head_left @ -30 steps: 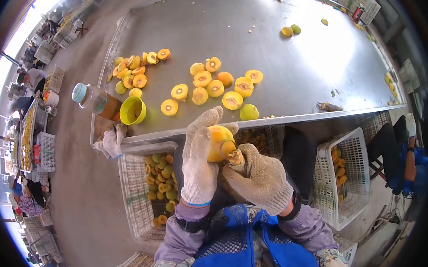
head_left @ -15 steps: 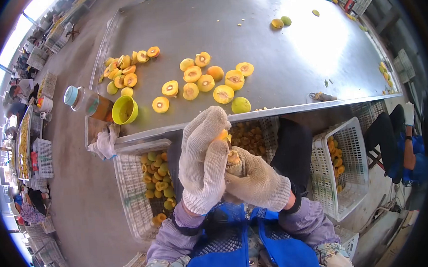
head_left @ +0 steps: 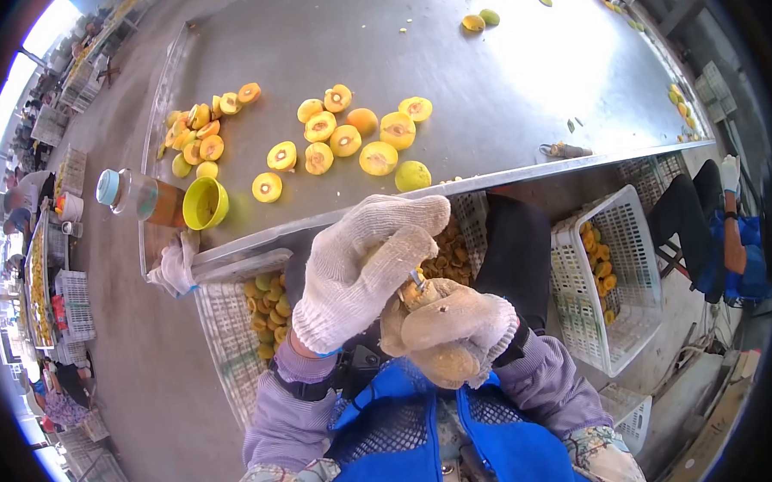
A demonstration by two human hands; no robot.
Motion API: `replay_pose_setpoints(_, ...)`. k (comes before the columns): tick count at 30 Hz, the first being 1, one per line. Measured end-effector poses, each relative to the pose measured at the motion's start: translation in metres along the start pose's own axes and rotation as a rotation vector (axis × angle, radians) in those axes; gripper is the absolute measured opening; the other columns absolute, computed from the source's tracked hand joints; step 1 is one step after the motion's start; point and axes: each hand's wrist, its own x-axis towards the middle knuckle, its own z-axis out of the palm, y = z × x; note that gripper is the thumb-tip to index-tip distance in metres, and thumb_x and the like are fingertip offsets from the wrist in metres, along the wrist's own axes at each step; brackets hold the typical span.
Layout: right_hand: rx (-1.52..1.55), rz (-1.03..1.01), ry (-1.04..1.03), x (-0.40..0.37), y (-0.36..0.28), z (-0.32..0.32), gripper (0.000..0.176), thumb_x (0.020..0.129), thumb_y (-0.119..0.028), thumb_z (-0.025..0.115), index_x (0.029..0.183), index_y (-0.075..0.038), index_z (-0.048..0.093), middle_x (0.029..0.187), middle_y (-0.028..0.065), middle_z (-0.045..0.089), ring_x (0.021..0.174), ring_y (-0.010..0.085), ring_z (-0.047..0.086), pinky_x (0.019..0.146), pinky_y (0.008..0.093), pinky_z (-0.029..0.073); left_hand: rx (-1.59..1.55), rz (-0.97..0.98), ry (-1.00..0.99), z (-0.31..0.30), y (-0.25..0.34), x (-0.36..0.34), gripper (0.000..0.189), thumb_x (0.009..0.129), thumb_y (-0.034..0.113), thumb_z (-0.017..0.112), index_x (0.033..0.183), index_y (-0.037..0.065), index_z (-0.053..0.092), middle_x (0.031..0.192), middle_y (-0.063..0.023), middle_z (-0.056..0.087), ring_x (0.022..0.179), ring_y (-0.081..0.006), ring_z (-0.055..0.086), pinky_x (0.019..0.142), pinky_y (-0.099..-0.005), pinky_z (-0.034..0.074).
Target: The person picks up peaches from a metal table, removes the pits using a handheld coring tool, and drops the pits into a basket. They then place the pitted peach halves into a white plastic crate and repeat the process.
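My left hand (head_left: pixel 365 263), in a pale knitted glove, is in front of the table edge with its fingers curled over and the thumb pressed towards them. What it holds, if anything, is hidden. My right hand (head_left: pixel 454 328), in a dirtier glove, is closed just below it around a short tan-handled tool (head_left: pixel 422 294). A small metal bit of the tool shows beside the left thumb. Behind my hands, a crate of cut fruit (head_left: pixel 452 248) stands between my knees. Halved yellow fruits (head_left: pixel 345 141), some with stones, lie on the metal table (head_left: pixel 448 92) ahead.
A lime-green cup (head_left: pixel 205 203) and a lidded jar (head_left: pixel 147 198) stand at the table's left corner. Another short tool (head_left: pixel 565 150) lies near the front edge. White crates of fruit stand left (head_left: pixel 222 334) and right (head_left: pixel 608 300). Another person (head_left: pixel 730 234) sits at the right.
The orange fruit piece between my left fingers has gone from sight. My right hand has moved lower and turned, and my left fingers now point to the right. The view has shifted slightly.
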Motion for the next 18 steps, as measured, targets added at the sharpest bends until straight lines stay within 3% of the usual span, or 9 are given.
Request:
replay_pose_setpoints(2, 0.031, 0.024, -0.073, -0.002, 0.002, -0.005, 0.034, 0.087, -0.028, 0.071, 0.099, 0.003, 0.063, 0.070, 0.0048, 0.060, 0.051, 0.0106, 0.055, 0.043, 0.0242, 0.044, 0.311, 0.078, -0.102, -0.005, 0.001, 0.003, 0.023, 0.093, 0.010, 0.060, 0.111, -0.004, 0.066, 0.107, -0.0156, 0.067, 0.088, -0.0202, 0.067, 0.074, -0.0311, 0.055)
replay_pose_setpoints(4, 0.044, 0.058, -0.083, -0.005, 0.001, -0.007, 0.034, 0.087, -0.028, 0.071, 0.099, 0.003, 0.063, 0.072, 0.0051, 0.061, 0.053, 0.0107, 0.056, 0.045, 0.0246, 0.045, 0.318, 0.116, -0.070, -0.002, -0.003, 0.004, 0.023, 0.090, 0.011, 0.064, 0.109, -0.003, 0.068, 0.105, -0.0146, 0.068, 0.084, -0.0200, 0.068, 0.071, -0.0318, 0.055)
replay_pose_setpoints(6, 0.055, 0.089, -0.090, -0.007, -0.002, -0.009, 0.034, 0.086, -0.027, 0.071, 0.099, 0.003, 0.063, 0.074, 0.0055, 0.061, 0.056, 0.0108, 0.057, 0.047, 0.0250, 0.047, 0.552, 0.362, -0.106, -0.003, -0.005, 0.011, 0.026, 0.090, 0.013, 0.066, 0.111, -0.002, 0.067, 0.106, -0.0133, 0.067, 0.085, -0.0190, 0.067, 0.071, -0.0322, 0.055)
replay_pose_setpoints(10, 0.163, 0.062, -0.151, -0.013, -0.010, 0.002, 0.034, 0.085, -0.028, 0.072, 0.098, 0.002, 0.062, 0.077, 0.0073, 0.062, 0.058, 0.0123, 0.059, 0.048, 0.0256, 0.048, 0.537, 0.413, -0.173, -0.003, -0.005, 0.014, 0.028, 0.092, 0.017, 0.064, 0.113, -0.002, 0.067, 0.107, -0.0137, 0.066, 0.087, -0.0195, 0.067, 0.072, -0.0318, 0.055)
replay_pose_setpoints(12, 0.180, 0.041, -0.131, -0.013, -0.009, 0.002, 0.034, 0.084, -0.028, 0.072, 0.098, 0.002, 0.062, 0.078, 0.0078, 0.062, 0.058, 0.0129, 0.059, 0.046, 0.0257, 0.047, 0.018, 0.092, -0.171, 0.001, -0.011, 0.013, 0.032, 0.096, 0.022, 0.060, 0.114, -0.004, 0.066, 0.106, -0.0147, 0.064, 0.086, -0.0209, 0.066, 0.072, -0.0325, 0.054)
replay_pose_setpoints(18, 0.227, 0.095, -0.110, -0.014, -0.003, 0.000, 0.035, 0.083, -0.028, 0.073, 0.099, 0.002, 0.061, 0.079, 0.0083, 0.061, 0.059, 0.0135, 0.059, 0.048, 0.0251, 0.048, -0.259, 0.132, -0.058, 0.009, -0.034, 0.004, 0.035, 0.100, 0.025, 0.052, 0.110, -0.006, 0.066, 0.105, -0.0164, 0.063, 0.084, -0.0237, 0.066, 0.073, -0.0350, 0.054)
